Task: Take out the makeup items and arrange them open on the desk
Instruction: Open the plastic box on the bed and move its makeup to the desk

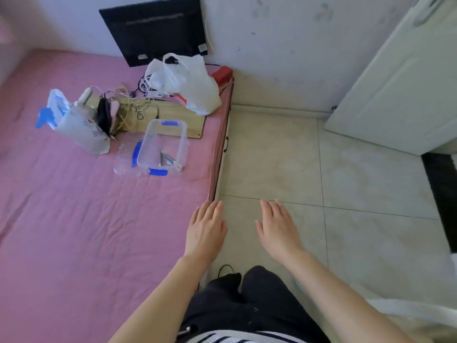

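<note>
A pink quilted bed cover [74, 206] meets pale floor tiles [346, 181] by a white wall, and on it, well beyond both hands, sits a clear plastic box with blue clips [162, 146], while the left hand [206, 231] and right hand [279, 231] hover with fingers straight, holding nothing.

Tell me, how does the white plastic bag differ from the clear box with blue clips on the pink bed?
The white plastic bag is soft, crumpled and opaque, so its contents are hidden; the clear box is rigid and see-through, showing slim metallic items inside. The bag sits on a wooden board near the wall; the box lies nearer the person, on the pink bed cover. Neither is touched by a hand.
</note>
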{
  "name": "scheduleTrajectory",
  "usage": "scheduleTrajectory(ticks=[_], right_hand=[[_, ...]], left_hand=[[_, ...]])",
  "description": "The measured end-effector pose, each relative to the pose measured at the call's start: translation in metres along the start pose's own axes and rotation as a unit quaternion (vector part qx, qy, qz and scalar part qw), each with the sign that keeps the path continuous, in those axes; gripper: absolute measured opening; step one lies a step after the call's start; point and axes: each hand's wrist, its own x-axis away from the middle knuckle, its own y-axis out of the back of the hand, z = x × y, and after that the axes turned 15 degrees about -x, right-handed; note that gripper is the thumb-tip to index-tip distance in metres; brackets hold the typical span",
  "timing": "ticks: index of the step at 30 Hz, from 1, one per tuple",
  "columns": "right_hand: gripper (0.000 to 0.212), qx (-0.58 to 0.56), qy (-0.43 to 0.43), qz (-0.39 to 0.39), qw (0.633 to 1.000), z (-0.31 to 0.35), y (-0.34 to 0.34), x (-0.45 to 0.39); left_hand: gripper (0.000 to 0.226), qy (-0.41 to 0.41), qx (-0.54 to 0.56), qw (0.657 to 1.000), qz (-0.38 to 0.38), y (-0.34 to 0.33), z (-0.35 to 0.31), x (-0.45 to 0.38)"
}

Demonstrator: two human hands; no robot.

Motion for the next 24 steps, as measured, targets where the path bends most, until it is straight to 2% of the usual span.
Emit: scheduleTrajectory(ticks=[9,16,24], right_hand=[[0.056,0.009,-0.048,-0.024,0.998,-0.025,0.040,-0.071],[0.056,0.022,-0.023,-0.007,0.999,-0.068,0.099,-0.161],[0.054,0.042,0.043,0.013,0.998,-0.096,0.168,-0.271]], left_hand=[[0.046,-0.029,0.001,0.999,-0.019,0.010,-0.016,-0.094],[0.043,0.022,0.026,0.999,-0.019,0.023,-0.055,-0.187],[0.041,0.089,0.049,0.994,-0.033,0.054,-0.090,-0.285]])
